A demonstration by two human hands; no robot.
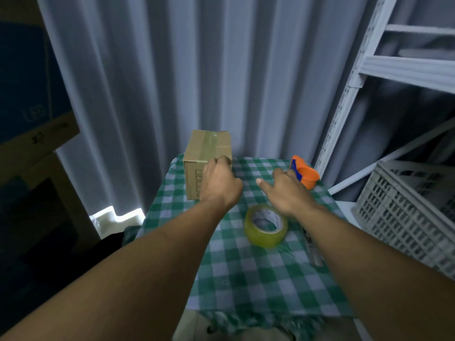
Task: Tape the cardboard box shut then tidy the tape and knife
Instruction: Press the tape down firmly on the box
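Left hand [219,183]: curled around the near right corner of the cardboard box, fingers pressed against its right side and top edge, gripping it.
Right hand [286,190]: open, fingers spread and pointing far and left, palm down above the cloth; its far edge is at the orange tape dispenser, though whether it touches cannot be told.
Cardboard box [208,157]: stands at the far left corner of the table, flaps down, a strip of clear tape running along the top and down the near face; printed markings on the near side.
Tape dispenser [305,174]: orange with a blue part, at the far right of the table, just beyond the right hand.
Roll of tape [266,226]: clear yellowish roll lying flat on the cloth, near the right wrist, on its near left side.
Knife [312,249]: a slim dark and metal object at the right edge of the table, mostly hidden by the right forearm; details unclear.
Table [246,274]: small, covered with a green and white checked cloth.
Surroundings: pale curtain [184,70] behind the table, white metal shelving [364,70] far right, grey plastic crate [406,210] to the right.
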